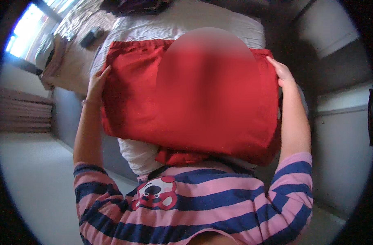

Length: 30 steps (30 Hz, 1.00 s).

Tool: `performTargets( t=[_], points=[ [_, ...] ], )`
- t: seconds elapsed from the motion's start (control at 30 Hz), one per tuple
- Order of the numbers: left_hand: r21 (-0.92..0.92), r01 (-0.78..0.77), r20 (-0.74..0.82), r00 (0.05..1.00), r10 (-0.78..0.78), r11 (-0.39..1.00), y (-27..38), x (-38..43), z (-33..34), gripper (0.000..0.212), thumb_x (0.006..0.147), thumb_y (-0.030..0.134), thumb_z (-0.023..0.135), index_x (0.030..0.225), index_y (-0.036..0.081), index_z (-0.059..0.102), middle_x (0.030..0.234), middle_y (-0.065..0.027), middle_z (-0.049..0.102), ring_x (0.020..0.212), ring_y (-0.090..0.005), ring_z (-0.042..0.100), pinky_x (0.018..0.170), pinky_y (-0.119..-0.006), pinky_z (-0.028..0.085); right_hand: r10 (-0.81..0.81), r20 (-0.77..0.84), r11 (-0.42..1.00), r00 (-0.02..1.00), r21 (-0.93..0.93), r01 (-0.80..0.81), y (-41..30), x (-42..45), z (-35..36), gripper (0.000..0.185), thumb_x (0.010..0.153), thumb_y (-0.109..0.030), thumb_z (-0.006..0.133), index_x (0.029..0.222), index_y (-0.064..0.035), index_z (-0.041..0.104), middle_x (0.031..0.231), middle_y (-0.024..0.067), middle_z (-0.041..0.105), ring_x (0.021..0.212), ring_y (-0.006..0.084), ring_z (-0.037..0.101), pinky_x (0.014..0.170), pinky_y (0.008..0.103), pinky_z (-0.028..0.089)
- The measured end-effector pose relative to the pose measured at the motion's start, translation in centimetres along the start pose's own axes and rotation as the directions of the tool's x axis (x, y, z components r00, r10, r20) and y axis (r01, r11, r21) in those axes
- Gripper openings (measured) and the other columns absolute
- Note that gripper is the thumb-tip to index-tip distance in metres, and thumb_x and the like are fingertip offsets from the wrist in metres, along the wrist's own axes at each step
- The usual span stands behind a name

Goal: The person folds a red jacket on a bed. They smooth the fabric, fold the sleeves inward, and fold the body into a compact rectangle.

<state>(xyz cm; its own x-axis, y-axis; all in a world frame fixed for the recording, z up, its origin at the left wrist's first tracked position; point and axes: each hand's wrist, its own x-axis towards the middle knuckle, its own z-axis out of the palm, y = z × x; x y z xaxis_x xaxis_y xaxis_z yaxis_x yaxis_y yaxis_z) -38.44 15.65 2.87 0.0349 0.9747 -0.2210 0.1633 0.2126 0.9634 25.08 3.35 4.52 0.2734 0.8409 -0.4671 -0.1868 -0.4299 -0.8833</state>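
Observation:
A wide piece of red cloth [131, 95] is spread between my hands, above a bed with a white sheet [140, 27]. My left hand [98, 82] grips its left edge, with the thumb lying over the front. On the other side, my right hand [280, 71] holds the right edge near the upper corner. Gathers run along the top edge at the left. A blurred patch hides much of the cloth's middle and right. Below the lower edge, a bunched red fold hangs close to my striped shirt.
Dark fabric [134, 6] lies at the bed's far end. To the left, a beige-covered surface [73, 65] bears a dark object [90, 37] and crumpled cloth. A bright window [27, 30] is at upper left. Grey and white panels [342, 137] stand at the right.

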Motion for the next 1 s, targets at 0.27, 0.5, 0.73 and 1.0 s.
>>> performTargets(
  t=[0.27, 0.5, 0.73, 1.0],
  points=[
    [0.108, 0.23, -0.135, 0.967, -0.215, 0.967, 4.3, 3.3, 1.2, 0.044, 0.083, 0.041, 0.066, 0.105, 0.004, 0.066, 0.097, -0.0033, 0.066, 0.085, -0.0161, 0.06, 0.078, -0.031, 0.046, 0.043, -0.098, 0.997, 0.994, 0.066, -0.037, -0.1, -0.9, 1.0, 0.05, 0.084, -0.044, 0.063, 0.115, -0.0042, 0.06, 0.116, 0.0079, 0.062, 0.103, 0.0222, 0.059, 0.092, 0.0369, 0.044],
    [-0.097, 0.417, 0.024, 0.909, -0.416, 0.904, 3.2, 8.5, 0.4, 0.047, 0.081, 0.046, 0.068, 0.104, 0.005, 0.067, 0.104, -0.0043, 0.067, 0.087, -0.0179, 0.062, 0.082, -0.031, 0.047, -0.019, -0.048, 0.996, 0.999, -0.091, 0.015, -0.4, 1.0, 0.4, 0.049, 0.085, -0.041, 0.063, 0.113, -0.0006, 0.06, 0.111, 0.0108, 0.063, 0.097, 0.023, 0.061, 0.088, 0.0383, 0.047],
    [-0.051, 0.219, 0.06, 0.975, -0.216, 0.974, 3.1, 9.2, 1.4, 0.053, 0.082, 0.045, 0.066, 0.114, 0.004, 0.062, 0.112, -0.0093, 0.064, 0.1, -0.0228, 0.06, 0.091, -0.034, 0.043, -0.239, -0.265, 0.89, 0.934, -0.445, 0.102, -1.8, 1.3, 3.0, 0.05, 0.086, -0.044, 0.061, 0.105, 0.0023, 0.062, 0.105, 0.0129, 0.065, 0.093, 0.0223, 0.062, 0.083, 0.0359, 0.047],
    [0.529, -0.033, -0.291, 0.931, 0.219, 0.848, 0.1, 11.0, 0.5, 0.064, 0.084, 0.054, 0.058, 0.114, -0.003, 0.061, 0.109, -0.027, 0.061, 0.108, -0.0329, 0.058, 0.094, -0.036, 0.041, -0.543, -0.307, 0.569, 0.781, -0.819, 0.074, -0.4, 4.4, 2.2, 0.052, 0.087, -0.051, 0.053, 0.1, -0.0013, 0.064, 0.094, 0.0187, 0.066, 0.087, 0.0312, 0.063, 0.079, 0.0382, 0.047]
  ],
)
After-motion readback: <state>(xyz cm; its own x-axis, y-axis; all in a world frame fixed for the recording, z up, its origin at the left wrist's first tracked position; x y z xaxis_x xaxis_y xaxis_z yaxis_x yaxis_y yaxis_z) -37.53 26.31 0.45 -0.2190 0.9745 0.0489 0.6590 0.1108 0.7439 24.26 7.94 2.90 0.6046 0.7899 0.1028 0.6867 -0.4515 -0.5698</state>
